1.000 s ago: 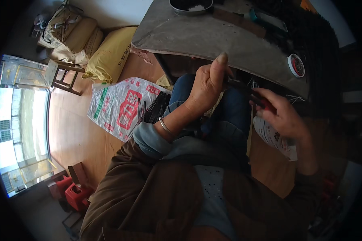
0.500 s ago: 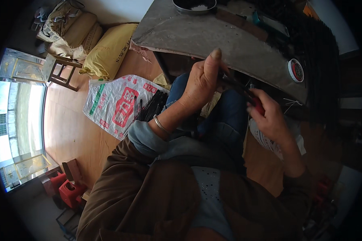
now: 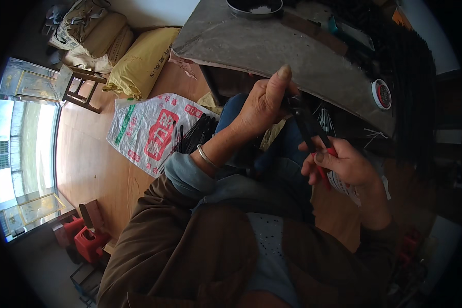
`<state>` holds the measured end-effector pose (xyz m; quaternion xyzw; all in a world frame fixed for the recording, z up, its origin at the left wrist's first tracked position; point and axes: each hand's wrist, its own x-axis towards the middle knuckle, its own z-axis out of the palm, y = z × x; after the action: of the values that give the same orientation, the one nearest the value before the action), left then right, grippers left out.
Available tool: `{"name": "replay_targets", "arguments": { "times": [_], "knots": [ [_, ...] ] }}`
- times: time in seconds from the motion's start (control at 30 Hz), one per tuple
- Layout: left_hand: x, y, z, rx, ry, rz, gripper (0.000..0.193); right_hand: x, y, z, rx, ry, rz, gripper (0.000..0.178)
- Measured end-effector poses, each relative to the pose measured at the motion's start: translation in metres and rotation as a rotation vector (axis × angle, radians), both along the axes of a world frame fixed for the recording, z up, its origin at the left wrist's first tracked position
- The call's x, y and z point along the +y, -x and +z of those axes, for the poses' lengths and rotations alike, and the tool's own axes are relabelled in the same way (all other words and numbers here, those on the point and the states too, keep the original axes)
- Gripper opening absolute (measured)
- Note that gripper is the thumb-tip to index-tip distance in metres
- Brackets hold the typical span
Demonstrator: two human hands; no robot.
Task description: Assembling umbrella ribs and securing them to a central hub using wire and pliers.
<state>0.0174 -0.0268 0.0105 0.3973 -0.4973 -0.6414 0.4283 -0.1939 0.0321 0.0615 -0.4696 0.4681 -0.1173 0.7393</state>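
Observation:
My left hand (image 3: 262,105) is closed near the table edge with its thumb pointing up; what its fingers hold is hidden and too dark to make out. In my right hand (image 3: 351,164) are long pliers (image 3: 306,127) with dark arms and red grips. Their handles stand apart, and their dark head lies right at my left fingers. Beside my left forearm, a pile of thin black strips (image 3: 192,134) rests on a white sack with red print (image 3: 143,131).
The grey table (image 3: 215,38) carries a dark bowl with white stuff (image 3: 254,7), a round white-rimmed tin (image 3: 381,94) and a heap of black strands (image 3: 416,77). Full yellow sacks (image 3: 141,61) and a wooden stool (image 3: 82,87) stand at the far left. Thin pale wires (image 3: 324,119) hang below the table.
The pliers' handles have spread apart, and my right hand has moved slightly down and right. My left hand has shifted a little to the right, still closed.

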Motion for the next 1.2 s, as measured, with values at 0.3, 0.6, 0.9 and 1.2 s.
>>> {"name": "replay_targets", "arguments": {
  "times": [0.3,0.6,0.9,1.2],
  "knots": [
    [0.001,0.001,0.004,0.05,-0.045,-0.066,0.07,-0.003,0.009,-0.001,0.063,0.04,0.039,0.03],
    [0.001,0.003,-0.001,0.055,-0.043,-0.067,0.066,0.008,-0.001,-0.017,0.002,-0.031,-0.05,0.024],
    [-0.002,0.021,-0.006,-0.042,0.073,0.109,0.068,0.02,-0.01,-0.042,0.004,-0.03,-0.228,0.031],
    [0.001,0.008,-0.012,0.088,-0.027,0.065,0.067,-0.081,0.135,-0.027,1.231,1.041,-0.603,0.024]
  ]
}}
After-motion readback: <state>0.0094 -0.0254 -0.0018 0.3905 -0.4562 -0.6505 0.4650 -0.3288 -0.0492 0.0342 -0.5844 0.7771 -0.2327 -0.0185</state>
